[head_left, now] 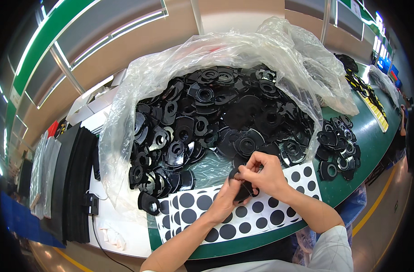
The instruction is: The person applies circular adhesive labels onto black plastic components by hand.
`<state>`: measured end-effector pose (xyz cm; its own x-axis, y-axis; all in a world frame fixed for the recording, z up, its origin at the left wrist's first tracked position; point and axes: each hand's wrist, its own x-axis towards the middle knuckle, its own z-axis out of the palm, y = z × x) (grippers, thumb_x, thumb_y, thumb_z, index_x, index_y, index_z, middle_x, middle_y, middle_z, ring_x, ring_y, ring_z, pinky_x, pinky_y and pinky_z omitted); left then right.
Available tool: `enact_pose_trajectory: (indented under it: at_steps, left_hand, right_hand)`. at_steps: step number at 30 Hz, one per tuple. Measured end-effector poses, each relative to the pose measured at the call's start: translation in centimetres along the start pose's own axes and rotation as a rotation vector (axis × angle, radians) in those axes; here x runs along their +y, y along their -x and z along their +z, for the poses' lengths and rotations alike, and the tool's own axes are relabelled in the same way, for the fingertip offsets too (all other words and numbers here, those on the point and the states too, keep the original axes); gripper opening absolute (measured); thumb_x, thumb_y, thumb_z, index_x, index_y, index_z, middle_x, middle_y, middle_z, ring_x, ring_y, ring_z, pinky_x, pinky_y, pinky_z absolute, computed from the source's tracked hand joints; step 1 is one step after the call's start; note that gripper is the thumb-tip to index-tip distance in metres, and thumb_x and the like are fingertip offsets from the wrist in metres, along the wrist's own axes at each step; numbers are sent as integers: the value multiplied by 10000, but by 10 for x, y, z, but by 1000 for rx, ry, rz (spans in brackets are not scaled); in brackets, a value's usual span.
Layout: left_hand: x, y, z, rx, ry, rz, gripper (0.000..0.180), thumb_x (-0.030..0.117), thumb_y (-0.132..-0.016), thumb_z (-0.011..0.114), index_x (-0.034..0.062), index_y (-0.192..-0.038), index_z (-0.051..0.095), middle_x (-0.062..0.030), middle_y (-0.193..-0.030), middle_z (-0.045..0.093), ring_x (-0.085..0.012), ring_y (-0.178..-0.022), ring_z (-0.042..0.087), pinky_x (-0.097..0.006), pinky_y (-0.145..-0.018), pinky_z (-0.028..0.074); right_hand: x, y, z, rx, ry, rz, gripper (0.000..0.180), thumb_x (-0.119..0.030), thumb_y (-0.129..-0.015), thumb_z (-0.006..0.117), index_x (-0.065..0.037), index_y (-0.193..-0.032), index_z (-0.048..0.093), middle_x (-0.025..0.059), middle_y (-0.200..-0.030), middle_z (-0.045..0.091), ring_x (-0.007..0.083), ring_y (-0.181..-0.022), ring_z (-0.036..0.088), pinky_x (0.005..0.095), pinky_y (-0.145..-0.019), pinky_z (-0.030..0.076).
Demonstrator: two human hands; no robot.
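In front of me, above the sticker sheets, my left hand point(225, 200) grips a small black plastic part point(243, 192) from its lower left side. My right hand point(267, 176) comes in from the right, thumb and forefinger pinched on the part's upper edge. Whether a thin black sticker lies between those fingers is hidden. Below both hands lie white sheets point(236, 222) bearing rows of round black stickers in larger and smaller sizes. Just beyond, a big heap of black ringed plastic parts point(202, 95) fills an opened clear plastic bag point(118, 131).
A smaller pile of black parts point(340, 147) sits on the green table point(306, 233) at right. One loose part point(149, 203) lies left of the sheets. Dark foam sheets point(73, 181) stand at left, near a small black box point(92, 204) with a cable.
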<state>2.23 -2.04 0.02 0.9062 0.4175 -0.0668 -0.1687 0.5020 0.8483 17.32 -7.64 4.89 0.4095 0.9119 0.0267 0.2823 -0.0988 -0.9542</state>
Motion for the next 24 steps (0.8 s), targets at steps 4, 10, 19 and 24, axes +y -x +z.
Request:
enact_pose_trajectory:
  at_steps: [4,10,19,24]
  left_hand:
    - [1,-2,-3,-56,-98,-34,1037,881,-712,49,59,-1213,435,-103,-1000,585,-148,-772,506,-266,-672,410]
    - [16,-2,3,37,11,-133,1024,887,-701,7,80,-1129,469,-131,-1020,599,-192,-805,547,-250,-631,391]
    - [34,4,6,31,-95,23,742,538,-966,354,55,-1487,141,-199,-1440,333,-285,-1315,380,-404,-1016,416]
    - [108,65,0,147,-1152,173,584,148,-865,663,52,-1386,419,-148,-1316,534,-253,-1230,493,-360,-938,453]
  right_hand:
    - [3,2,0,208,679,-487,362,-307,-692,776,-46,-643,529,52,-607,575,189,-563,587,318,-463,440]
    - [-1,2,-19,-37,565,-419,351,-319,-683,775,-23,-670,587,68,-625,593,230,-628,611,352,-530,473]
    - [0,-14,-43,91,209,-178,111,-81,-838,635,22,-880,645,66,-710,629,101,-608,572,259,-579,469]
    - [-4,-22,-142,785,698,-283,185,-180,-938,543,-26,-991,629,153,-857,656,271,-742,617,350,-711,467]
